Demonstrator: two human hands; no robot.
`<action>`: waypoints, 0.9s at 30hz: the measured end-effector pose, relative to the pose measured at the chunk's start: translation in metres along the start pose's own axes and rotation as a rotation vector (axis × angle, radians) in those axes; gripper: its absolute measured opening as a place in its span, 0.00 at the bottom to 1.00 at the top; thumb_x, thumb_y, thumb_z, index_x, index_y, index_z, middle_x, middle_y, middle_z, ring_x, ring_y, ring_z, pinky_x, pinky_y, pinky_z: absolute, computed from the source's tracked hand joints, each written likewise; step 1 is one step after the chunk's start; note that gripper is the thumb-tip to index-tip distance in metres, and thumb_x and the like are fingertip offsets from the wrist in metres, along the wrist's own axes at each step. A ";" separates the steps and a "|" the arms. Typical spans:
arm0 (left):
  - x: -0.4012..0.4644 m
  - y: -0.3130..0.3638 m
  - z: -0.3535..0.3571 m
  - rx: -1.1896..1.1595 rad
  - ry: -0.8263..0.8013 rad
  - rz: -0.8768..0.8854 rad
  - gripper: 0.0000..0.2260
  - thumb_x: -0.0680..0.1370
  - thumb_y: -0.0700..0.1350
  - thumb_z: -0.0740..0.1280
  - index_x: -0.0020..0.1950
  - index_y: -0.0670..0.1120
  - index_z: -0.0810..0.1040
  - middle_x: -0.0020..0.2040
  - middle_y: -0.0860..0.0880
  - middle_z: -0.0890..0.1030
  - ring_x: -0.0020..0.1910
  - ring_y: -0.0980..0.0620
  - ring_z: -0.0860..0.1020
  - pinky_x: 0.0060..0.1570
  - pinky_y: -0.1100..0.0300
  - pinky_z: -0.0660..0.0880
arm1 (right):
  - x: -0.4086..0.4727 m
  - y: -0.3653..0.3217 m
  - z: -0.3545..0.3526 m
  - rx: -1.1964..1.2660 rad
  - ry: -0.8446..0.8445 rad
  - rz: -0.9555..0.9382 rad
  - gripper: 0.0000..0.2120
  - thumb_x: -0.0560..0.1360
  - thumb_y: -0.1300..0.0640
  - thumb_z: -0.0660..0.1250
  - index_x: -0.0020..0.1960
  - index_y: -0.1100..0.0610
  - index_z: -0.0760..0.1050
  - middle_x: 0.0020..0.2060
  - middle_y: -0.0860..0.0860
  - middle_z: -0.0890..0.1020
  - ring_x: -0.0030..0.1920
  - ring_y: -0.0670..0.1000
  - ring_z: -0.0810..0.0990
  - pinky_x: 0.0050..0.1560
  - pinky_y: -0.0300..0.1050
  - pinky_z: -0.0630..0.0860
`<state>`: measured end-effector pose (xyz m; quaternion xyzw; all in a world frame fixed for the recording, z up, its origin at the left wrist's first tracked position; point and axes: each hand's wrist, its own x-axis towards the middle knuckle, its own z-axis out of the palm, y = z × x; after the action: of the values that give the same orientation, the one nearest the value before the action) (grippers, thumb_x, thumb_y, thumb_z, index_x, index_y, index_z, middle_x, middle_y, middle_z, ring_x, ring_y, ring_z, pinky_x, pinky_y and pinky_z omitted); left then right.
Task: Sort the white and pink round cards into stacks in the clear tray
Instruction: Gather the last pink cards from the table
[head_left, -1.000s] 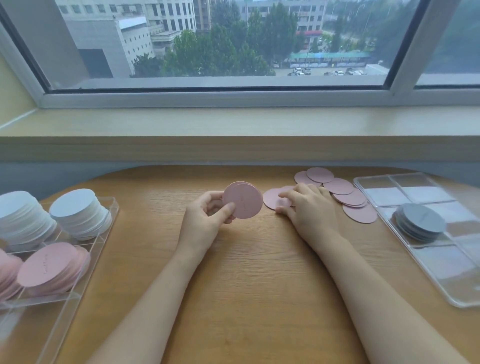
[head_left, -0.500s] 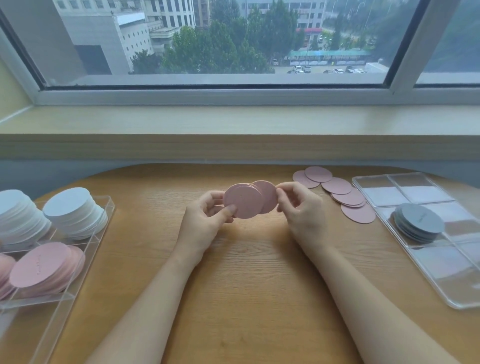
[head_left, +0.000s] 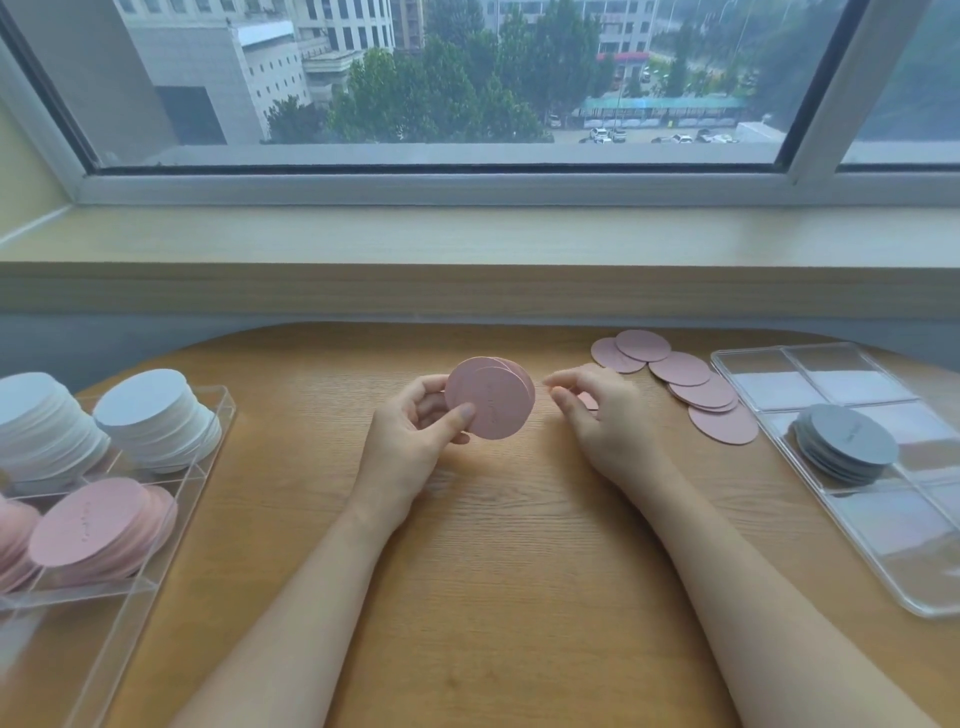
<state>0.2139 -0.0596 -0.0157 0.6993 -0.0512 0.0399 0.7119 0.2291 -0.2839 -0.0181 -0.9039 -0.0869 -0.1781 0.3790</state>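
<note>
My left hand (head_left: 410, 441) holds a small stack of pink round cards (head_left: 493, 400) upright above the middle of the table, thumb on the front face. My right hand (head_left: 608, 421) hovers just right of that stack with loosely curled fingers and nothing in them. A row of loose pink cards (head_left: 691, 384) lies on the table to its right. The clear tray (head_left: 221, 415) at the left holds two white stacks (head_left: 156, 410) at the back and pink stacks (head_left: 98, 525) in front.
A second clear tray with compartments (head_left: 883, 551) lies at the right and holds a stack of grey round cards (head_left: 847, 441). A window sill (head_left: 467, 244) runs behind the wooden table (head_left: 519, 571).
My right hand picked a pink card off the table, added it to the stack in my left hand, and has drawn back to the right, empty.
</note>
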 end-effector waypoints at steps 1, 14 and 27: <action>0.000 0.000 -0.001 -0.011 0.007 -0.002 0.13 0.77 0.36 0.73 0.61 0.43 0.80 0.51 0.46 0.87 0.45 0.52 0.84 0.43 0.62 0.80 | 0.002 0.007 -0.002 -0.194 -0.009 0.021 0.12 0.79 0.52 0.67 0.61 0.52 0.80 0.57 0.47 0.81 0.60 0.51 0.76 0.61 0.48 0.69; -0.001 0.002 0.000 -0.016 0.000 -0.006 0.12 0.77 0.36 0.73 0.59 0.44 0.80 0.50 0.47 0.87 0.46 0.53 0.85 0.44 0.61 0.81 | 0.002 0.006 -0.007 -0.458 -0.091 0.075 0.15 0.79 0.48 0.67 0.62 0.55 0.79 0.56 0.51 0.80 0.60 0.54 0.74 0.57 0.47 0.70; 0.002 -0.002 0.001 0.002 -0.022 0.007 0.12 0.77 0.35 0.73 0.60 0.42 0.79 0.50 0.46 0.87 0.47 0.52 0.85 0.43 0.61 0.80 | -0.004 -0.025 0.005 0.575 0.131 0.316 0.08 0.82 0.61 0.62 0.49 0.58 0.80 0.39 0.56 0.85 0.30 0.54 0.80 0.34 0.49 0.77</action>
<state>0.2160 -0.0604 -0.0173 0.7002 -0.0616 0.0348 0.7104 0.2195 -0.2633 -0.0066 -0.7488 0.0320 -0.1432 0.6464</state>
